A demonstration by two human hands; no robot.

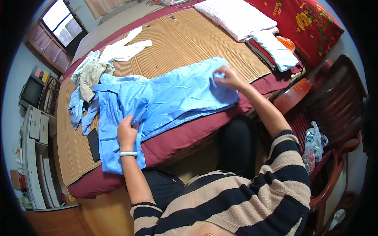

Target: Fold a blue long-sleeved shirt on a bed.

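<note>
A light blue cloth garment point(177, 88) lies spread across the near part of a bed, one part hanging towards me over the edge. My left hand point(127, 132), below which a pale bangle circles the wrist, has its fingers bent at a fold of the blue cloth; whether they grip it cannot be told. Above the right end of the garment is my right hand point(226, 77), thumb and fingertips curled near each other; whether it touches the cloth is unclear. A heap of crumpled clothes point(91, 76) adjoins the garment's left end. Beyond it lies a white garment point(127, 47).
A bamboo mat point(177, 35) covers much of the bed over a dark red sheet point(189, 135). At the back right are a white pillow point(236, 17) and folded clothes point(274, 50). A black flat object point(94, 146) lies near the left edge. Wooden chairs point(330, 100) stand at right.
</note>
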